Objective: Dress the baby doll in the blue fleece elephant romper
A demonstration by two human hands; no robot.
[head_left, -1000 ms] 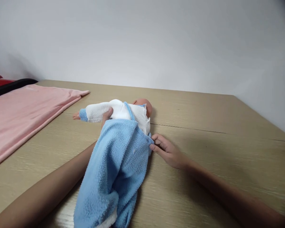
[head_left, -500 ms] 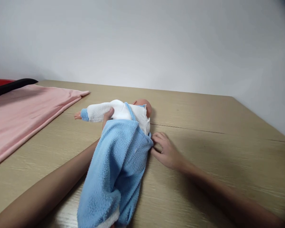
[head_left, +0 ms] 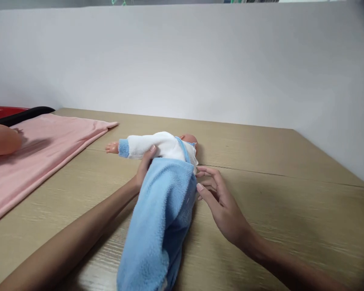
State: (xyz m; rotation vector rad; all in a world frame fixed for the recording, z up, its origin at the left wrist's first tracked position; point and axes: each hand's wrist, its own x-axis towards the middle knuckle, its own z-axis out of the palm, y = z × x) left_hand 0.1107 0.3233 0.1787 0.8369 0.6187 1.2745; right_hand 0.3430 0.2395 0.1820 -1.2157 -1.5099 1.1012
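Note:
A baby doll [head_left: 168,146] in a white top with blue cuffs and trim lies tilted on its side on the table, head away from me. Fleecy blue pants [head_left: 157,210] cover its lower body. My left hand [head_left: 145,163] grips the doll at the waist, thumb on the white top; its other fingers are hidden behind the doll. Beside the doll's right edge is my right hand [head_left: 215,194], its fingers spread and curved, with the tips at the pants' waistband. The doll's face is turned out of sight.
A pink cloth [head_left: 48,149] is spread at the left. A rounded skin-toned plastic piece [head_left: 3,139] rests over it at the frame's edge. Behind are a black curved bar [head_left: 27,115] and a red object [head_left: 6,111]. A white partition [head_left: 182,60] borders the table [head_left: 275,194].
My right hand's fingers have opened from their pinch on the waistband. The doll has rolled slightly more onto its side. The view has shifted, bringing the plastic piece into sight at left.

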